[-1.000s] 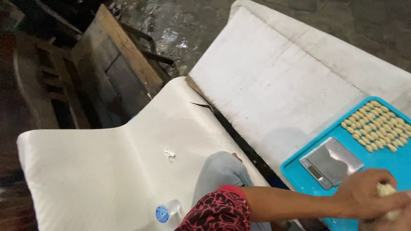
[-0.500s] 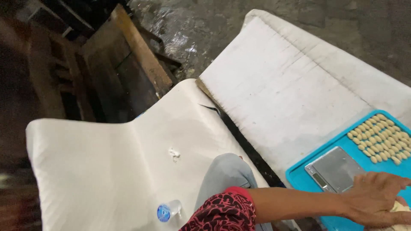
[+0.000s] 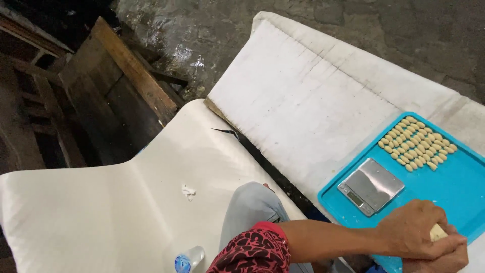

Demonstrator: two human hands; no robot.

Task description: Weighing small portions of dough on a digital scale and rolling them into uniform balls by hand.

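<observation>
Landmark: the blue tray [image 3: 454, 194] on the white-covered surface [image 3: 313, 106]; every place below is told from it.

Left grip: my left hand [image 3: 411, 230] lies over the tray's near edge, fingers curled shut around a pale piece of dough [image 3: 437, 232] — only its end shows.

Right grip: my right hand [image 3: 439, 260] sits just under the left at the tray's near edge, mostly hidden by it and by the frame edge; I cannot tell whether it is closed or what it holds.

Dough: between my two hands, just above the tray's near rim, not resting on the tray floor as far as I can see.

Scale: a small silver pocket scale [image 3: 371, 186] stands on the tray's left part, near my left hand, with nothing on its plate.

Finished pieces: rows of small pale dough pieces [image 3: 417, 143] lie at the tray's far end, well apart from my hands.

Step in hand: as I judge it, working a piece off the lump.

Next move calls for: a small even pinch — then, I reckon, a short reach to the scale's plate without knocking the rows.
</observation>
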